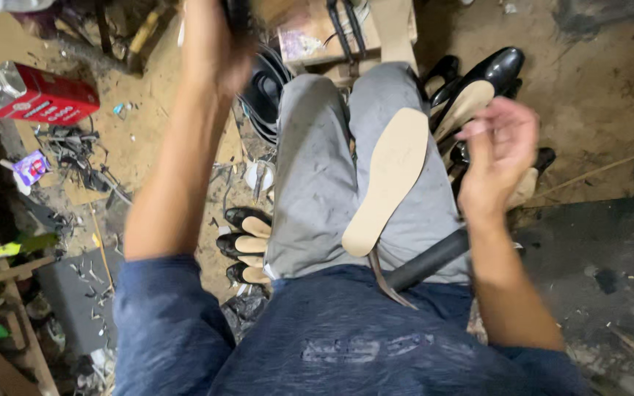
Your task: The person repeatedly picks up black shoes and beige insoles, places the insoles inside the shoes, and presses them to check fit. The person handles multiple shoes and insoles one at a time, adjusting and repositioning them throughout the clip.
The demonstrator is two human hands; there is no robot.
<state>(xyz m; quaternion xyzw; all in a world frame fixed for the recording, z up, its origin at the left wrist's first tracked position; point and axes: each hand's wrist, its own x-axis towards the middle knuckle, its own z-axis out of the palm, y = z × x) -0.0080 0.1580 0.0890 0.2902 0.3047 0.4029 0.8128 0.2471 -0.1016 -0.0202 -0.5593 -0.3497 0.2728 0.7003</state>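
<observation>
Cramped workshop, dirt floor (pixel 596 88) littered with scraps; red box (pixel 45 99) far left, black shoes (pixel 247 242) with tan linings beside knee. Left hand (pixel 218 44) raised at top, blurred, fingers seemingly wrapped round dark object (pixel 238 13) – what it is, cannot tell. Tan insole (pixel 390 180) lying flat on lap over grey trousers (pixel 317 169), touched by neither hand. Looks thin, light, bendy; best pinched at edge near heel or waist. Right hand (pixel 500 150) hovering just right of insole, fingers loosely curled, apart, empty. More black shoes (pixel 489 73) behind it

floor (pixel 603 81) dirt | red box (pixel 45 99) | black shoes (pixel 247 246) | scraps (pixel 75 154)
</observation>
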